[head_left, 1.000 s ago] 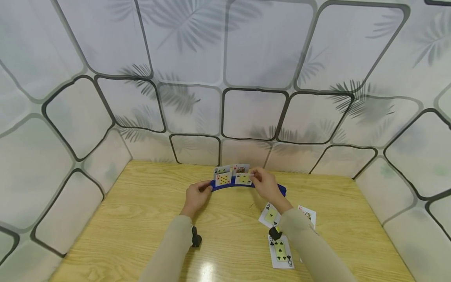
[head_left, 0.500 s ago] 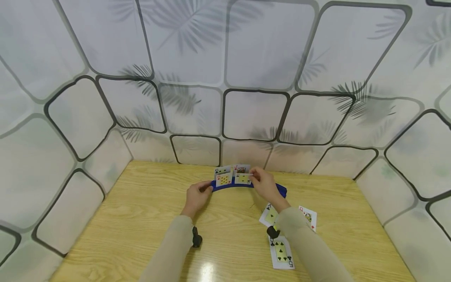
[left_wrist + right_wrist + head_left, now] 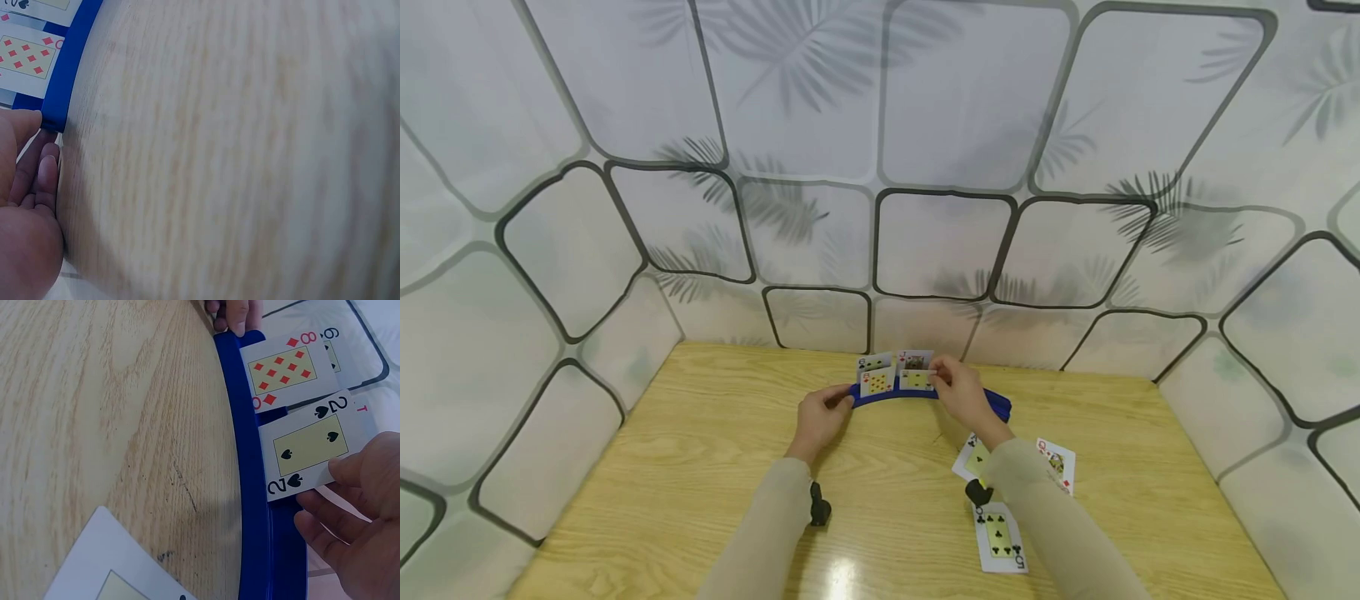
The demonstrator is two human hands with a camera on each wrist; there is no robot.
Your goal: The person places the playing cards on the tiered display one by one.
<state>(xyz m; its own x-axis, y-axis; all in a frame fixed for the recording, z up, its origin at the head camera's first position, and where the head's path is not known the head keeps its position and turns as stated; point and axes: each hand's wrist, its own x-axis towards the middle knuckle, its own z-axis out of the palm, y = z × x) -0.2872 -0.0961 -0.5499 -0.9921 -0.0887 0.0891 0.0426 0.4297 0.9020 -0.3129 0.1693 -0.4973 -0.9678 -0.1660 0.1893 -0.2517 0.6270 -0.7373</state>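
A curved blue playing-card holder [image 3: 1000,404] lies across the back of the table. My left hand [image 3: 820,417] pinches its left end, the thumb on top and the other fingers partly hidden below. With thumb and fingertips, my right hand [image 3: 369,512] holds the two of spades [image 3: 306,447] by its right edge, the card's lower edge at the holder's front slot. To its left stands the eight of diamonds [image 3: 284,372], with a six [image 3: 334,356] behind it. A face card [image 3: 914,360] stands behind the two, its corner partly covered.
On the table, near my right forearm, lie an ace of clubs [image 3: 973,458], a five of clubs [image 3: 1000,542] and a queen of diamonds [image 3: 1058,462]. My sleeve overlaps some of them. A patterned fabric wall [image 3: 820,233] rises just behind the holder.
My right hand and forearm have shifted slightly left, showing more of the queen of diamonds. The left hand keeps its hold on the card holder.
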